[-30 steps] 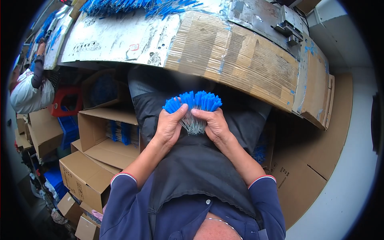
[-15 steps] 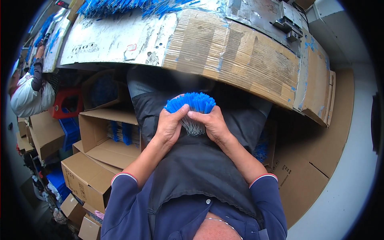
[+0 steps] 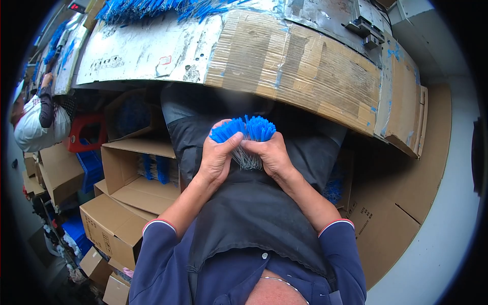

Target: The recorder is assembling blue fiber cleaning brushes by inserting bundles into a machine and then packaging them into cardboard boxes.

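A thick bundle of thin wires with blue tips (image 3: 261, 129) is held upright over my dark apron (image 3: 249, 213), in front of my lap. My left hand (image 3: 215, 158) is wrapped round its left side, thumb pressed on the front. My right hand (image 3: 273, 155) grips the right side the same way, and both thumbs nearly meet in the middle. The blue tips stand in two clumps with a narrow gap between them. Below the thumbs the bare grey wire ends show, with small loops. The fingers behind the bundle are mostly hidden.
A worktop covered with worn cardboard (image 3: 300, 66) runs across ahead, with a pile of blue-tipped wires (image 3: 147, 11) at its far left. An open carton (image 3: 119, 170) holding similar bundles stands at my left, near a red stool (image 3: 87, 133). Another person's arm (image 3: 47, 104) shows far left.
The single round mass of blue tips has parted into two clumps, with a gap between my thumbs. Both hands stay in nearly the same place.
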A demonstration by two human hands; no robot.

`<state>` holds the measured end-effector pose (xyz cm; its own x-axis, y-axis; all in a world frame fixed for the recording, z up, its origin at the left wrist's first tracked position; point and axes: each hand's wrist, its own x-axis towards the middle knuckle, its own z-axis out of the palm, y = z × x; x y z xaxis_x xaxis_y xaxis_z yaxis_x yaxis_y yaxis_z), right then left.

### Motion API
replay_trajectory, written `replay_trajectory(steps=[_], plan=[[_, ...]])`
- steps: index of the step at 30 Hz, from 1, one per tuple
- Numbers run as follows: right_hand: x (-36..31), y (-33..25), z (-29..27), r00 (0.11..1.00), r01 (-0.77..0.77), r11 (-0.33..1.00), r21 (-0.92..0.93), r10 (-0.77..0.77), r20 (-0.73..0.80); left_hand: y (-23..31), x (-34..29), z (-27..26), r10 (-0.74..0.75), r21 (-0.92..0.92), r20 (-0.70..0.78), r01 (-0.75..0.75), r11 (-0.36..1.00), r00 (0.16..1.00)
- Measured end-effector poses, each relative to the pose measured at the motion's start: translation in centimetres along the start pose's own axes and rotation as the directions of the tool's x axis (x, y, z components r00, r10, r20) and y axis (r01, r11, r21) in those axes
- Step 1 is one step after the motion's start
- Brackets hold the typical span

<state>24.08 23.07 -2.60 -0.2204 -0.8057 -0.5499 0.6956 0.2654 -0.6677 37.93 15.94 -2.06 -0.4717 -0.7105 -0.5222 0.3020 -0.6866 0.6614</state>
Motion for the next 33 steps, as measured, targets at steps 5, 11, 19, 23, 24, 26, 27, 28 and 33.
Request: replay_trajectory(steps=[5,11,19,23,24,26,27,28,33], plan=[[-0.3,-0.3,0.2,0.999,0.007,0.992,-0.123,-0.001,0.049,0.0,0.0,0.1,0.01,0.066,-0.046,-0.007,0.998,0.999],[-0.7,-0.5,0.3,0.995,0.016,0.999,-0.042,-0.012,0.104,0.3,0.3,-0.6,0.027,-0.017,-0.052,-0.028,0.999,0.998],[-0.6,-0.1,0.4,0.995,0.091,0.994,0.053,-0.093,0.034,0.9,0.1,0.1,-0.033,-0.064,-0.006,0.033,0.997,0.999],[-0.6,-0.3,0.6,1.0,0.028,0.999,0.029,-0.028,0.005,0.2,0.4,-0.9,0.003,-0.052,0.001,-0.003,0.999,1.0],[-0.6,-0.3,0.4,1.0,0.026,0.999,0.026,-0.026,0.005,0.2,0.4,-0.9,0.002,-0.052,0.002,-0.002,0.999,1.0],[-0.3,0.3,-0.2,0.999,0.029,0.999,0.034,-0.03,0.012,0.3,0.4,-0.7,-0.002,-0.047,0.019,0.003,0.999,1.0],[-0.2,0.3,-0.3,0.999,0.032,0.999,0.043,-0.033,0.02,0.4,0.4,-0.7,-0.002,-0.047,0.019,0.003,0.999,1.0],[-0.3,0.4,-0.2,0.999,0.032,0.999,0.043,-0.033,0.02,0.4,0.5,-0.8,0.006,-0.049,0.021,-0.005,0.999,1.0],[-0.5,-0.3,0.2,0.995,0.093,0.985,0.145,-0.09,-0.03,0.7,0.4,-0.5,0.008,-0.082,0.024,-0.006,0.997,1.0]])
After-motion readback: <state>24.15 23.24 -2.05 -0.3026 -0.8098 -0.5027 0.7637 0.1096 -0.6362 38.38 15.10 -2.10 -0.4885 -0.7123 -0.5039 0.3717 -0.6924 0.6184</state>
